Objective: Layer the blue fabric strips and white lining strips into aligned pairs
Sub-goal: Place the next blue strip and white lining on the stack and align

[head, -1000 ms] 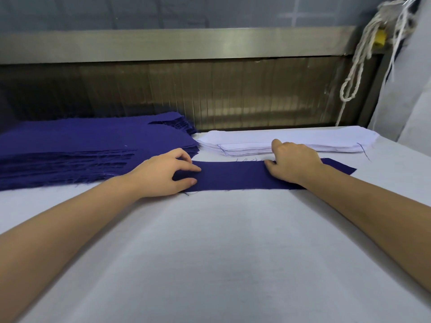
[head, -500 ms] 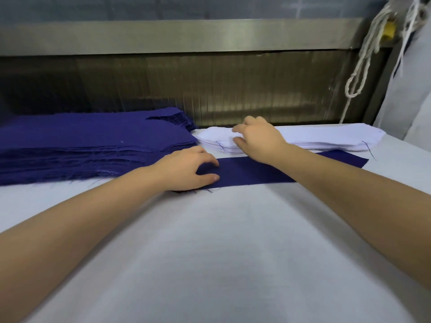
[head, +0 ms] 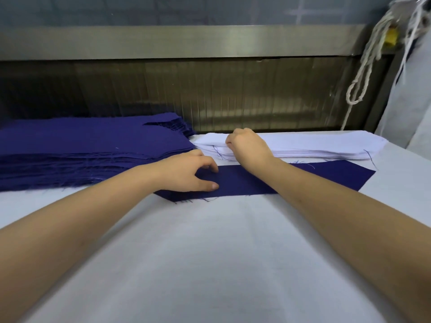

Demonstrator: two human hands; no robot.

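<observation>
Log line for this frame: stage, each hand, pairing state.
stage: fetching lining | left hand: presses blue strip flat | right hand: fingers curled at white lining stack edge, grip hidden | pair: strip uncovered

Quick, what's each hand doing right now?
Left hand: open, resting on the blue strip.
Right hand: fingers curled on the white stack; grip cannot be told.

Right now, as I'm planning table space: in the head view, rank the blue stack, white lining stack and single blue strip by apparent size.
1. blue stack, clearly largest.
2-3. single blue strip and white lining stack: similar length; the strip lies nearer and is partly covered, so unranked.
</observation>
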